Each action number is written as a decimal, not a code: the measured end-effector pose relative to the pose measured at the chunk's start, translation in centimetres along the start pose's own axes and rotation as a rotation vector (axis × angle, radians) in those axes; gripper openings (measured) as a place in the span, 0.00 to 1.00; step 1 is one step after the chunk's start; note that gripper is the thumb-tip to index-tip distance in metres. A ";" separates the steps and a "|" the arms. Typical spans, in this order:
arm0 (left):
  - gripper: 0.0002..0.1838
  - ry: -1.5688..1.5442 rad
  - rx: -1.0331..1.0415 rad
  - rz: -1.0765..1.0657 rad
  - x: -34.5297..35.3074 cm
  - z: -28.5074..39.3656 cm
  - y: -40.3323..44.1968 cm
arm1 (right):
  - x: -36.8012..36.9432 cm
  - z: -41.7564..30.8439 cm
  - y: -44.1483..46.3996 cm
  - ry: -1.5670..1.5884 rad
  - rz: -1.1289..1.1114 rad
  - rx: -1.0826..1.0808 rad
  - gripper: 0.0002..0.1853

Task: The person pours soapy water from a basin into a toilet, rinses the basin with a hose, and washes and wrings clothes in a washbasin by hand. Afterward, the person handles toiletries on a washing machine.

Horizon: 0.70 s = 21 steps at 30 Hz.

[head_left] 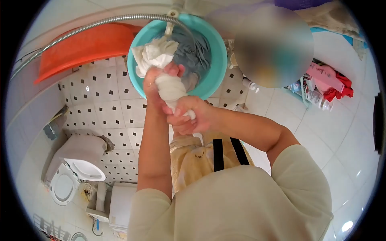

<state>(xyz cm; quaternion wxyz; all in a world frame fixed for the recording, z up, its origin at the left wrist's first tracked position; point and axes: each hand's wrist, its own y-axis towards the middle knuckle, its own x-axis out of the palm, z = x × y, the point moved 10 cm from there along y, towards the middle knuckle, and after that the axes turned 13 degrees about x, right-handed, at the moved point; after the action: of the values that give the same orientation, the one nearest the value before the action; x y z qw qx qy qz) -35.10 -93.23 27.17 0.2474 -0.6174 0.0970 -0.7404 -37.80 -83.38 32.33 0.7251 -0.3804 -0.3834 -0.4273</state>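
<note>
Both hands grip a twisted white cloth (171, 87) above the near side of a turquoise basin (218, 60). My left hand (153, 82) is closed around its upper part, and a loose bunched end spreads beyond the fingers over the basin. Lower down and nearer my body, my right hand (188, 114) is wrapped around the other end, with a small tip poking out. Inside the basin lies grey-blue wet fabric (193, 50) in water. Whether the white piece is a garment or a towel cannot be made out.
A metal shower hose (100, 19) arches over the basin. An orange-red tub (86, 50) leans along the left wall. The toilet (66, 184) stands at lower left. On the right, a rack (303, 94) holds bottles and pink and red cloths. A blurred patch covers part of the upper right.
</note>
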 end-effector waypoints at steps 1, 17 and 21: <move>0.11 -0.018 -0.003 -0.031 -0.1 -0.3 0.0 | 0.4 0.3 0.2 0.042 -0.045 0.005 0.07; 0.21 -1.048 -0.383 -0.131 4.4 -3.0 -3.8 | -10.5 -4.8 -6.0 -0.143 0.450 -0.366 0.41; 0.28 -1.166 -0.365 -0.056 6.1 -4.3 -6.6 | -6.9 -8.8 -2.8 -0.087 0.190 -0.606 0.36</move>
<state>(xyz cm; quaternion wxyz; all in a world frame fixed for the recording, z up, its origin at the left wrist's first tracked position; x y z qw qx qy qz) -41.54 -91.20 34.45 0.1303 -0.9557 0.0544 -0.2582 -40.73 -89.80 23.25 0.5985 -0.6310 -0.2320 -0.4356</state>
